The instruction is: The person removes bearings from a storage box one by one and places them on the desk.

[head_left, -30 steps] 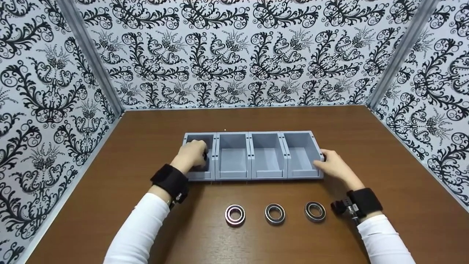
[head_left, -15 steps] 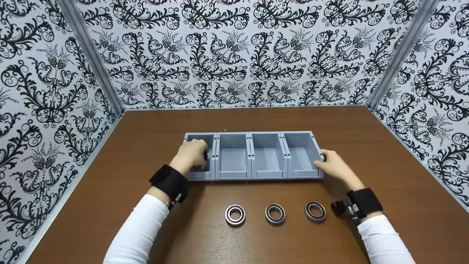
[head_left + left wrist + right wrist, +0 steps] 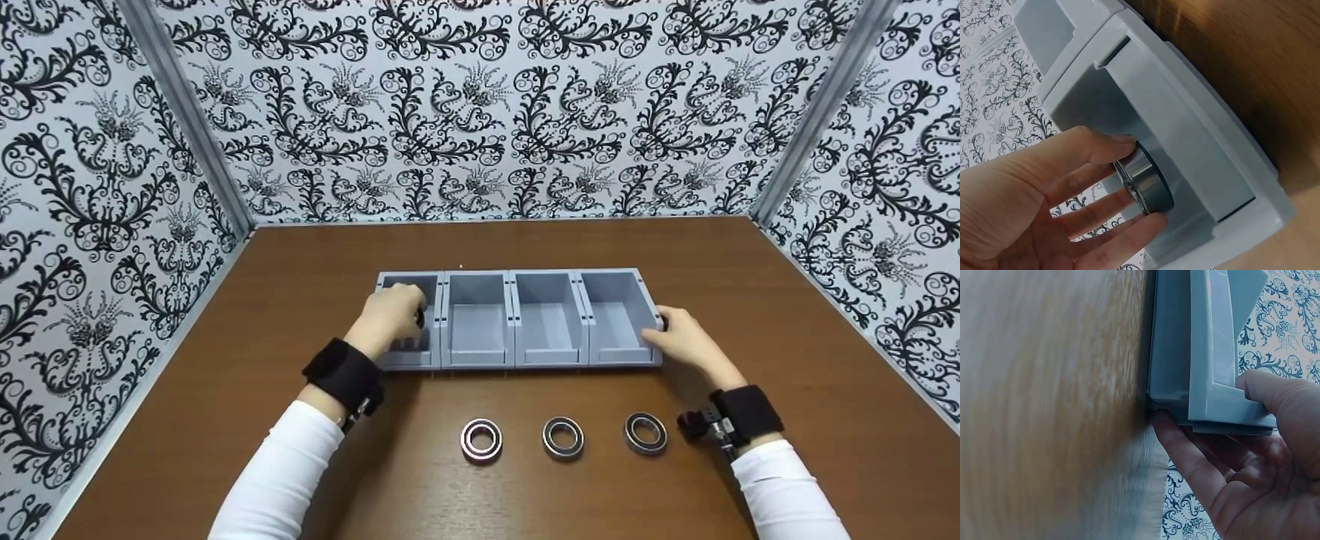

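Observation:
My left hand (image 3: 391, 315) reaches into the leftmost bin of a row of grey plastic bins (image 3: 478, 360). In the left wrist view its thumb and fingertips pinch a ball bearing (image 3: 1148, 180), held on edge close behind the bin's front lip. From above, the hand covers this bearing. At the other end of the row, my right hand (image 3: 684, 339) grips the outer side of the rightmost bin (image 3: 1224, 402), thumb at the rim and fingers under and along the side wall.
In front of the bins, a left bearing (image 3: 481, 440), a middle bearing (image 3: 562, 438) and a right bearing (image 3: 645, 433) lie flat in a line on the brown table (image 3: 300, 255). Patterned walls (image 3: 480, 112) enclose the table at the back and sides.
My left wrist has shifted slightly left while the hand stays in the leftmost bin. The right hand, the bins and the bearings on the table have not moved.

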Action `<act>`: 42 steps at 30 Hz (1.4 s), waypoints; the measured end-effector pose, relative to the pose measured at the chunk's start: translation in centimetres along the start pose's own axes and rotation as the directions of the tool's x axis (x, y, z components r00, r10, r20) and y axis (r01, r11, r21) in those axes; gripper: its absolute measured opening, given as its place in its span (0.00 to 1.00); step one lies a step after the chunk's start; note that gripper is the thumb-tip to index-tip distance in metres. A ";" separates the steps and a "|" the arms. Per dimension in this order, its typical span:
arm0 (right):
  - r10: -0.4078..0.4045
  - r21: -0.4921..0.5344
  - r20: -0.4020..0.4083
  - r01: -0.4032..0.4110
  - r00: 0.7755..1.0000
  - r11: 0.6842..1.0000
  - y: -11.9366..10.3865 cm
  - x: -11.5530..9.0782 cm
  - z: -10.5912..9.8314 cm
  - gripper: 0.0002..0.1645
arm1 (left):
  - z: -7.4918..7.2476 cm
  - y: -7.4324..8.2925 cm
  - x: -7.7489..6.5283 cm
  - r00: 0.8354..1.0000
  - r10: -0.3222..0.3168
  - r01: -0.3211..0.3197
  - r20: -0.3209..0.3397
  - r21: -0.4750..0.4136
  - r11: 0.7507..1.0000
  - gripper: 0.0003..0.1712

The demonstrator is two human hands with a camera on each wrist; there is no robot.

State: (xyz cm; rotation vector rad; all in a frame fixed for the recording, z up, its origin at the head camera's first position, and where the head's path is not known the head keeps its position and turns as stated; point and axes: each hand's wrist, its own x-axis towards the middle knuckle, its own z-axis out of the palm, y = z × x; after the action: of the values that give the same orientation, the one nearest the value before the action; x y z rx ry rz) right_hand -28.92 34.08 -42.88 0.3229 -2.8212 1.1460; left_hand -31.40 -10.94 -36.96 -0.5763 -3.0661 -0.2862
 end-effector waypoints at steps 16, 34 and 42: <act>-0.009 -0.014 -0.007 0.009 1.000 1.000 -0.1 0.0 0.1 0.23 | -1.0 0.1 -0.4 1.000 -0.005 0.006 0.023 -0.020 1.000 0.22; -0.008 -0.021 -0.005 0.008 1.000 1.000 -0.1 0.0 0.0 0.25 | -1.9 0.3 -0.6 1.000 0.008 -0.008 0.009 -0.037 0.999 0.21; 0.035 0.010 0.012 -0.035 0.999 0.999 -0.4 -0.1 0.2 0.27 | -2.0 0.2 -0.7 1.000 0.027 -0.027 -0.008 -0.037 0.999 0.21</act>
State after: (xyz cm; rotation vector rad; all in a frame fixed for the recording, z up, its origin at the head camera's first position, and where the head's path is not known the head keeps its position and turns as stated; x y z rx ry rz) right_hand -28.77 33.68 -42.72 0.2829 -2.8427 1.1699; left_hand -30.76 -11.33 -34.94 -0.6157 -3.0491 -0.3447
